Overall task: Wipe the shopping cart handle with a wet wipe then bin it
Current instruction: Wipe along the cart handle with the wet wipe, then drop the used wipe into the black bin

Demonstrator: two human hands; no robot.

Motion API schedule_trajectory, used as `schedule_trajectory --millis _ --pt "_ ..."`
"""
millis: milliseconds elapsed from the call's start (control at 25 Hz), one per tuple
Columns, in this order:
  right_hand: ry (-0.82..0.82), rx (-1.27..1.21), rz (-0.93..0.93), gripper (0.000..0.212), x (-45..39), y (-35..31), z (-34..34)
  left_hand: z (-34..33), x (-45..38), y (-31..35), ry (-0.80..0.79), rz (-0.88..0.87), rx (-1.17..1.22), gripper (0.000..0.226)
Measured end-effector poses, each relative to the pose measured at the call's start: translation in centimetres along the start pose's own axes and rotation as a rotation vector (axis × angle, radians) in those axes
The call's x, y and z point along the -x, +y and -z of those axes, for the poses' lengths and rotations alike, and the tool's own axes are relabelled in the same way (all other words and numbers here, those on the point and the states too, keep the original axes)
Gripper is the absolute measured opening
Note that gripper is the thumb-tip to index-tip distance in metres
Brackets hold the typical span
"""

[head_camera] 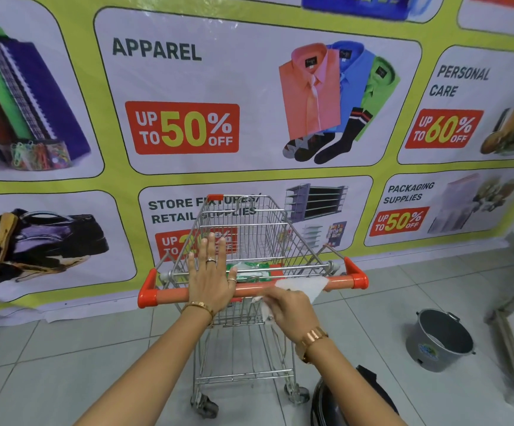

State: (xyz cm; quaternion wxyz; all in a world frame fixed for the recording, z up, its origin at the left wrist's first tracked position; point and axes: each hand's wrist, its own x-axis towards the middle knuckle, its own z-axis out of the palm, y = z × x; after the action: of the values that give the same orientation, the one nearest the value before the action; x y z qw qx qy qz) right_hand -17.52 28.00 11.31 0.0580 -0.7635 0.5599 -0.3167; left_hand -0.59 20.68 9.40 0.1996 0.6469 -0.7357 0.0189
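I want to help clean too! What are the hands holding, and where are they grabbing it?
The right hand pinches the wet wipe by its near edge, on the cart handle. The left hand rests open, holding nothing.

Gold bracelet (pixel 199 306), rose-gold watch (pixel 311 341), rings (pixel 211 260).

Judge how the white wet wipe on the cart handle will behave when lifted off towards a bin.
The wet wipe probably goes limp: it already drapes over the handle with a loose corner. It looks thin and light. Being wet, it may cling to the right hand pinching it.
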Motion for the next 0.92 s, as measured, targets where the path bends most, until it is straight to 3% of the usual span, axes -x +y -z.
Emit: schedule_trajectory --millis 80,160,240,360,400,480,600,680,800,920 --pt "-0.002 -0.48 -0.328 0.014 -0.2 -0.1 3.0 0.3 -0.2 0.7 0.057 -0.01 0.027 0.074" --pt "0.105 -0.926 -0.542 0.018 -0.7 0.3 5.9 1.2 -0.1 2.1 0.03 -0.054 0.14 0.068" --pt "0.186 -1.219 -0.599 0.021 -1.2 1.1 8.6 3.1 0.2 4.8 -0.167 -0.106 0.514 0.059" --pt "0.289 -1.528 -0.609 0.024 -1.5 2.3 12.1 6.5 0.6 9.9 -0.63 -0.007 1.267 0.051" --pt "0.309 -1.611 -0.587 0.019 -1.3 2.5 13.4 6.6 0.6 11.3 -0.709 0.012 1.358 0.046" --pt "0.339 -1.753 -0.54 0.005 -0.4 2.8 15.9 6.6 0.9 13.9 -0.824 -0.058 1.359 0.037" --pt "0.399 -1.867 -0.462 0.046 2.6 4.4 19.2 6.1 1.5 17.9 -0.843 -0.143 1.293 0.018" --pt "0.465 -1.923 -0.44 0.054 5.3 6.6 21.1 6.5 2.2 20.7 -0.843 -0.132 1.314 0.011" --pt "0.549 -1.918 -0.599 0.038 8.9 9.0 23.8 6.7 3.5 24.5 -0.836 -0.12 1.312 0.006" --pt "0.598 -1.903 -0.771 0.065 12.3 10.7 25.9 6.9 4.5 27.9 -0.82 -0.097 1.263 0.003"
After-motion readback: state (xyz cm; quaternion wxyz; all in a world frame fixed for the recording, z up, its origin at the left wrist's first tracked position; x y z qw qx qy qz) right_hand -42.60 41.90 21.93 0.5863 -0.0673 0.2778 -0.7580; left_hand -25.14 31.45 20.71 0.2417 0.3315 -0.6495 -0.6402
